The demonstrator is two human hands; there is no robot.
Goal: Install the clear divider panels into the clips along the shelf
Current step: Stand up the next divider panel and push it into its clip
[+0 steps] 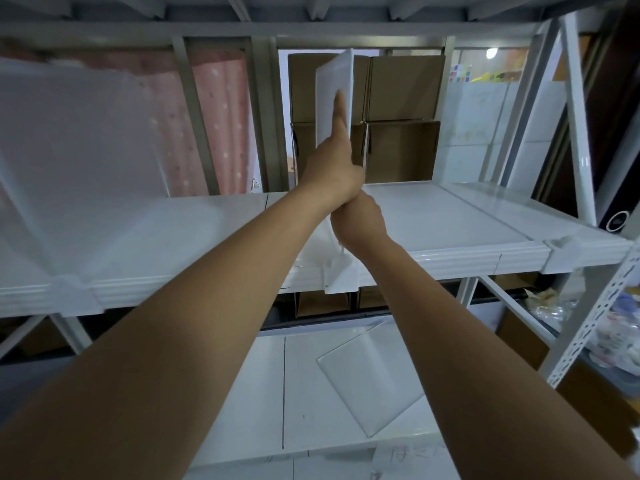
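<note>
A clear divider panel (334, 77) stands upright, edge-on to me, in the middle of the white shelf (450, 220). My left hand (332, 171) holds it partway up, with one finger stretched straight up along its face. My right hand (360, 223) is lower, curled round the panel's front bottom edge just behind the white clip (341, 277) on the shelf's front lip; its fingertips are hidden. Another clear panel (79, 161) stands at the left, above a clip (74, 292). A third clip (568, 249) sits on the lip at the right with no panel in it.
One loose clear panel (370, 375) lies flat on the lower shelf. Brown cardboard boxes (405, 88) stand behind the shelf. A perforated white upright (595, 313) rises at the right, with cluttered bags beyond it. The shelf above hangs close overhead.
</note>
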